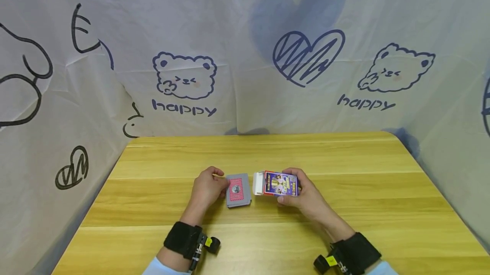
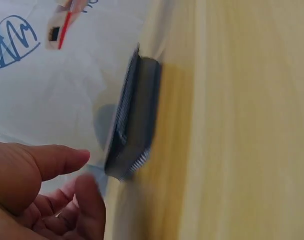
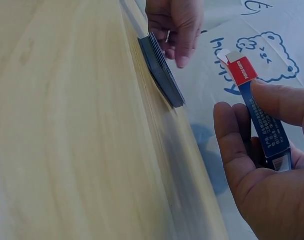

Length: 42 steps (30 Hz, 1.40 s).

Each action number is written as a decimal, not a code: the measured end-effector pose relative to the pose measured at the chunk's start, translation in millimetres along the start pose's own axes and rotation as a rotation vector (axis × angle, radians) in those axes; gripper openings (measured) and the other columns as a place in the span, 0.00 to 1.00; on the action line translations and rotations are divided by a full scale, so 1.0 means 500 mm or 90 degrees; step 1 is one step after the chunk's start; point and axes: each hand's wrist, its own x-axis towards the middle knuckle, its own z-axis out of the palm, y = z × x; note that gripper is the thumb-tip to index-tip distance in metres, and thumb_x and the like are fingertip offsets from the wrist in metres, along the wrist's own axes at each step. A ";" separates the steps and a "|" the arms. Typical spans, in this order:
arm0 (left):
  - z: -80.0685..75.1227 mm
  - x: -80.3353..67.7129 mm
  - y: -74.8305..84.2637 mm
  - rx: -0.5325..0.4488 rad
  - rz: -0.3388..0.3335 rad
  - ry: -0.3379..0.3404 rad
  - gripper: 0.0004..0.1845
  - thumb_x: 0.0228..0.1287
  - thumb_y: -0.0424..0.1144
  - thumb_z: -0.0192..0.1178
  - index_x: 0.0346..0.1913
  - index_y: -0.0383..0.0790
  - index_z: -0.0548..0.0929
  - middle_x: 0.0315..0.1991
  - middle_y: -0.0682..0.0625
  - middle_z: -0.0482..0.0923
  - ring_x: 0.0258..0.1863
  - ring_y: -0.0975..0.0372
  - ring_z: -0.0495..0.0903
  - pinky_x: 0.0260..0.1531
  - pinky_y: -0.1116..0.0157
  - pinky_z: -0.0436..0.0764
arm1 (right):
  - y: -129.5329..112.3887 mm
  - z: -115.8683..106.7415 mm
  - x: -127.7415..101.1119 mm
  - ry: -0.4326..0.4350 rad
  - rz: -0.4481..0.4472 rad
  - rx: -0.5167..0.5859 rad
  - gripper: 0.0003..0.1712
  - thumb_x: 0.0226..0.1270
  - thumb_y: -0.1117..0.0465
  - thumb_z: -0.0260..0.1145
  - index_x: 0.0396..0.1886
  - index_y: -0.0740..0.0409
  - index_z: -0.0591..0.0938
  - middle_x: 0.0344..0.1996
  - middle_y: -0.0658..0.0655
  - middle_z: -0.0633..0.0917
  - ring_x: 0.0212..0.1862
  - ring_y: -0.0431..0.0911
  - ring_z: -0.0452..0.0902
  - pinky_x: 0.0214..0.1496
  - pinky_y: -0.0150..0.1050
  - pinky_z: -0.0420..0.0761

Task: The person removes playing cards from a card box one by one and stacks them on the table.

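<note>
A deck of cards (image 1: 238,190) with a red patterned back and grey border lies flat on the wooden table (image 1: 344,160). My left hand (image 1: 221,188) sits at the deck's left edge with its fingers loosely curled and nothing in them. The left wrist view shows the deck (image 2: 134,120) just past the fingertips (image 2: 84,156), with a small gap. My right hand (image 1: 292,187) grips a purple and red card box (image 1: 281,184) just right of the deck. The box's white flap (image 1: 258,183) is open and faces the deck. In the right wrist view the box (image 3: 264,122) sits between thumb and fingers, the deck (image 3: 162,75) beyond it.
A white cloth (image 1: 245,53) printed with bears, hearts and "happy" hangs behind the table and along both sides. The table's rounded far corners meet that cloth. Black wrist straps with cameras sit on both forearms.
</note>
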 end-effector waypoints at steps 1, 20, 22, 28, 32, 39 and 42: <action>-0.001 -0.002 0.002 0.006 0.008 0.001 0.12 0.69 0.37 0.67 0.52 0.37 0.83 0.36 0.45 0.81 0.28 0.57 0.79 0.26 0.64 0.78 | 0.000 0.000 0.000 -0.001 0.000 -0.002 0.47 0.64 0.75 0.74 0.78 0.58 0.62 0.66 0.69 0.69 0.54 0.52 0.81 0.53 0.44 0.88; 0.039 -0.090 0.074 0.044 0.169 -0.108 0.06 0.70 0.42 0.68 0.35 0.44 0.87 0.31 0.51 0.81 0.29 0.59 0.75 0.29 0.63 0.73 | 0.010 0.017 -0.005 -0.058 -0.009 0.014 0.48 0.63 0.74 0.75 0.78 0.61 0.60 0.65 0.72 0.70 0.52 0.51 0.81 0.52 0.43 0.88; 0.042 -0.091 0.072 0.048 0.164 -0.111 0.08 0.69 0.43 0.69 0.34 0.44 0.87 0.30 0.51 0.81 0.29 0.60 0.75 0.29 0.63 0.73 | 0.010 0.019 -0.005 -0.057 -0.011 0.004 0.47 0.63 0.73 0.75 0.77 0.61 0.61 0.65 0.71 0.71 0.52 0.51 0.81 0.52 0.41 0.88; 0.049 -0.090 0.062 0.065 0.158 -0.126 0.11 0.67 0.47 0.72 0.33 0.45 0.85 0.28 0.53 0.78 0.26 0.61 0.73 0.25 0.64 0.73 | 0.006 0.026 -0.009 -0.064 -0.016 -0.011 0.46 0.63 0.73 0.76 0.76 0.60 0.63 0.64 0.70 0.73 0.53 0.51 0.80 0.51 0.38 0.86; 0.055 -0.089 0.057 0.077 0.158 -0.128 0.11 0.66 0.46 0.72 0.33 0.44 0.84 0.26 0.54 0.77 0.25 0.61 0.72 0.24 0.64 0.72 | 0.005 0.028 -0.011 -0.072 -0.017 -0.008 0.46 0.62 0.73 0.76 0.75 0.60 0.63 0.63 0.70 0.73 0.54 0.51 0.79 0.52 0.38 0.85; 0.056 -0.090 0.057 0.085 0.158 -0.138 0.10 0.67 0.44 0.71 0.31 0.44 0.82 0.26 0.54 0.76 0.24 0.62 0.72 0.24 0.65 0.70 | 0.006 0.029 -0.011 -0.080 -0.026 -0.017 0.45 0.63 0.72 0.76 0.75 0.61 0.63 0.61 0.71 0.74 0.54 0.51 0.79 0.51 0.38 0.86; 0.053 -0.090 0.055 0.068 0.159 -0.154 0.10 0.69 0.43 0.70 0.32 0.43 0.83 0.26 0.54 0.77 0.24 0.62 0.72 0.25 0.65 0.71 | 0.005 0.028 -0.011 -0.083 -0.026 -0.019 0.46 0.63 0.72 0.76 0.76 0.61 0.62 0.61 0.71 0.74 0.54 0.51 0.79 0.51 0.37 0.86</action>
